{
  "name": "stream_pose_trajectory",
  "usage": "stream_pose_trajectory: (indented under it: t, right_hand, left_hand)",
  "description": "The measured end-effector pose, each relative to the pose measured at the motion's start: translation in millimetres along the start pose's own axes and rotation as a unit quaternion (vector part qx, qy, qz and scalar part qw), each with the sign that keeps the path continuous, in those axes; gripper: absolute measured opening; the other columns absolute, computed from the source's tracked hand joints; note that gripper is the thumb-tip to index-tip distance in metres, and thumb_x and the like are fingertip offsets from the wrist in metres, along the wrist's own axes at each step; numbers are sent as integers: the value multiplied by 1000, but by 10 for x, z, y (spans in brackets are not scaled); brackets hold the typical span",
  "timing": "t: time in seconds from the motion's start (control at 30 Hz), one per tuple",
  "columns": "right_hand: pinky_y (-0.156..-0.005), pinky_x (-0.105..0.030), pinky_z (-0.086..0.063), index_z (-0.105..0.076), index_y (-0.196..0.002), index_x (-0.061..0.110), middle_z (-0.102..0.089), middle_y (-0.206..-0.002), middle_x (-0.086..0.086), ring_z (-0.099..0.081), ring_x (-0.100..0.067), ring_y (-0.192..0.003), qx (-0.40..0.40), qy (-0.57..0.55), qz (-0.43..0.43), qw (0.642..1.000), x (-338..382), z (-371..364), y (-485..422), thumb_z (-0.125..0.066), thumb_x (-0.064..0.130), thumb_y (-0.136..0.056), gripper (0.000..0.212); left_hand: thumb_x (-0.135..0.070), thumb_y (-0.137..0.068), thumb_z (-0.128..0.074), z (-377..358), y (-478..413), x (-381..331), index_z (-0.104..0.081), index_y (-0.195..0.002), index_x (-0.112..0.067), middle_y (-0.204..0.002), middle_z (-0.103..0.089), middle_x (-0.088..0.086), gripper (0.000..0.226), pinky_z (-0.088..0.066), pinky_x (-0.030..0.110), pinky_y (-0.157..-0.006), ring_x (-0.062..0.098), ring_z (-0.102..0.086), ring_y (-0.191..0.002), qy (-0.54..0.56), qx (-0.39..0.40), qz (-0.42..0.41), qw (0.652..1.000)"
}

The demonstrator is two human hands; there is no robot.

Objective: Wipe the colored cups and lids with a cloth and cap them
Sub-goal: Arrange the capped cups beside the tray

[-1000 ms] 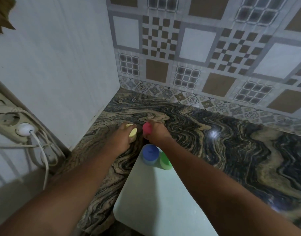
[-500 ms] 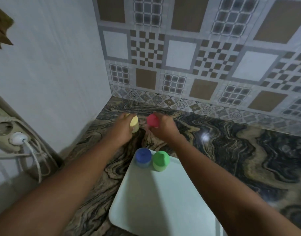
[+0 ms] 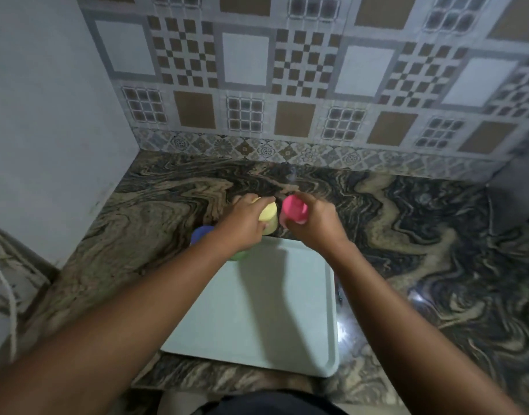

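My left hand [image 3: 243, 221] grips a yellow capped cup [image 3: 268, 215], and my right hand [image 3: 312, 221] grips a pink capped cup [image 3: 293, 209]. Both cups are held side by side just above the far edge of a pale tray [image 3: 287, 310]. A blue capped cup [image 3: 201, 233] and a green one [image 3: 239, 256] stand at the tray's far left corner, mostly hidden by my left forearm. No cloth is in view.
The tray lies on a dark swirled marble counter [image 3: 422, 235] that runs to a patterned tile wall [image 3: 287, 85] behind and a plain white wall [image 3: 47, 115] at the left. Cables [image 3: 5, 289] hang at the far left edge.
Both hands have brought the yellow and pink cups nearer, from the bare counter to the tray's far edge. The view has swung, so the blue and green cups now sit under my left forearm.
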State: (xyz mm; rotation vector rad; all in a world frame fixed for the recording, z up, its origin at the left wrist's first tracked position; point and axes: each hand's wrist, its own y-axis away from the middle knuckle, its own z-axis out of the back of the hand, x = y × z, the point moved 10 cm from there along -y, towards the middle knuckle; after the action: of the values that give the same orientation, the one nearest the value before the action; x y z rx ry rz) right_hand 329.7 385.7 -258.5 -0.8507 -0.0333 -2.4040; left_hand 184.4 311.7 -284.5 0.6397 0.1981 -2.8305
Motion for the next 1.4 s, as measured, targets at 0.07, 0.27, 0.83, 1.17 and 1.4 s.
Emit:
stream_pose_trajectory:
  t: [0.07,0.27,0.83,1.17,1.4]
  right_hand:
    - [-83,-40,-58,-63,-134,19,-73,-110,-19,-70,-38,-99,2,5,-13,1000,-155,-12,130,-81,32,-77,61]
    - [-81,-40,-58,-60,-136,22,-71,-112,-15,-70,-36,-97,25,7,-40,999,-424,-240,391,-78,34,-79,60]
    - [-78,-38,-55,-54,-139,22,-64,-120,-12,-67,-35,-101,63,19,-59,996,-547,-618,539,-74,35,-83,60]
    - [-79,-41,-55,-47,-141,22,-61,-124,-13,-66,-37,-104,84,43,-65,993,-551,-638,557,-70,36,-87,60]
    - [-100,-43,-49,-15,-162,17,-37,-156,-19,-52,-39,-133,115,35,-63,991,-521,-544,581,-80,43,-83,105]
  left_hand:
    - [-23,-90,-69,-150,53,-130,-45,-148,-30,-151,-41,12,64,-36,44,-114,37,-40,-134,-15,19,-9,1000]
    - [-33,-92,-63,-372,199,-361,-40,-149,-36,-150,-40,3,61,-31,49,-111,29,-40,-137,-137,45,-12,989]
    - [-39,-92,-61,-639,233,-203,-43,-144,-34,-144,-49,1,55,-19,52,-107,24,-50,-131,-209,54,6,976]
    - [-44,-92,-60,-652,250,-202,-42,-141,-35,-139,-52,-1,53,-21,53,-107,27,-51,-125,-239,56,6,969]
    - [-66,-85,-60,-377,299,-309,-18,-157,-40,-163,-29,10,87,-24,54,-110,31,-34,-144,-239,40,-6,970]
